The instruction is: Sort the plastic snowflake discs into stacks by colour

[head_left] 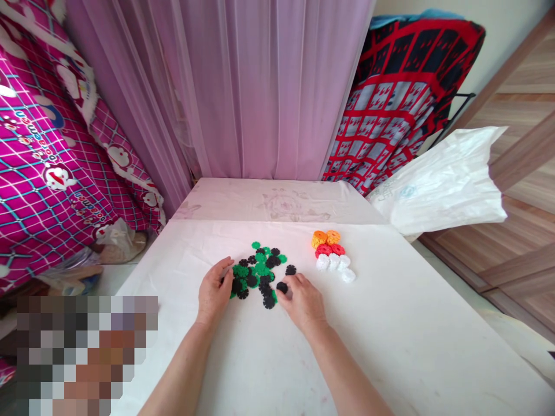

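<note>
A loose pile of green and black notched discs (261, 268) lies on the white-covered table (390, 323). My left hand (215, 290) rests at the pile's left edge, its fingers curved beside the discs; whether they pinch one is hidden. To the right of the pile, my right hand (302, 299) pinches a black disc (281, 287) between thumb and fingers. Another black disc (291, 270) lies just beyond that hand. Farther right stand small groups of orange discs (319, 238), red discs (323, 250) and white discs (333, 262).
A white plastic bag (446, 182) sits at the table's right back edge. Behind the table hangs a purple curtain (269, 86). Pink patterned fabric (65, 144) hangs at the left, and a red and black cloth (390, 98) is at the right back.
</note>
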### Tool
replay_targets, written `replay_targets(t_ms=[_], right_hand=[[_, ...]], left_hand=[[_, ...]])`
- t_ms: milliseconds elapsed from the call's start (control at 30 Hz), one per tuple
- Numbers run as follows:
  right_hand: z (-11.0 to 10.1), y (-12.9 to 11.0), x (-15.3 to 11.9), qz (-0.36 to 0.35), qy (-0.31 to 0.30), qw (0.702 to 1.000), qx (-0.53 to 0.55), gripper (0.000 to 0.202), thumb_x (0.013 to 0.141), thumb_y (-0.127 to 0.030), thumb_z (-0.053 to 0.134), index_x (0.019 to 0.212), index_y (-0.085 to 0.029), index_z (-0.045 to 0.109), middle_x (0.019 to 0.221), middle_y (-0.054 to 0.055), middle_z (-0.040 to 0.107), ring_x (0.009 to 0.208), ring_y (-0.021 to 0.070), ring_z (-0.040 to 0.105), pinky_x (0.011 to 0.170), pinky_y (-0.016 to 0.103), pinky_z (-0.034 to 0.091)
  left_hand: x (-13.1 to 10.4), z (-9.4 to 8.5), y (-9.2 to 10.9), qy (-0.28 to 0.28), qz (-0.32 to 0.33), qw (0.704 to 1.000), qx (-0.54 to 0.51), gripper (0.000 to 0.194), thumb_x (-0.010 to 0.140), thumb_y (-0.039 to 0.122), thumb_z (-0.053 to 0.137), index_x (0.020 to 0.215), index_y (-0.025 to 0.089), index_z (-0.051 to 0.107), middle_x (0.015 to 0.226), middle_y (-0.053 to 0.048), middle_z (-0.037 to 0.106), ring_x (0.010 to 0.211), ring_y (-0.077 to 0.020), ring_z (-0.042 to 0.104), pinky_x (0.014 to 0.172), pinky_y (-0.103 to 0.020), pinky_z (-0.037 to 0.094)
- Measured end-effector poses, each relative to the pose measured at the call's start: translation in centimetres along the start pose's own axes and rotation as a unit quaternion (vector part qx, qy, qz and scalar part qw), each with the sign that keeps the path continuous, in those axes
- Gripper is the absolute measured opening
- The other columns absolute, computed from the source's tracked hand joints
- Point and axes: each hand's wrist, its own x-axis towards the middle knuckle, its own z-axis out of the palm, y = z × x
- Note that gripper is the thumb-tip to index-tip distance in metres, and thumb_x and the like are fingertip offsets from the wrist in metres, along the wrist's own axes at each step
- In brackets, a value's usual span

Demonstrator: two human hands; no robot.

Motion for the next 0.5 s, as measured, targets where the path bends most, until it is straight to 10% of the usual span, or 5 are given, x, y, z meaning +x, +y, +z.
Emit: replay_targets(t_ms=[500], right_hand=[[2.2,3.6,2.1,0.066,0.121,0.978,0.158,0.025,0.077,-0.033,0.060,0.098,-0.020,0.067,0.090,0.003,0.069,0.060,0.0126,0.056,0.067,0.028,0.047]], left_hand=[[-0.1,-0.3,0.8,-0.006,0.010,1.000,0.025,0.033,0.085,0.034,0.050,0.108,0.024,0.071,0.124,-0.005,0.071,0.108,-0.0214,0.068,0.102,-0.039,0.051]])
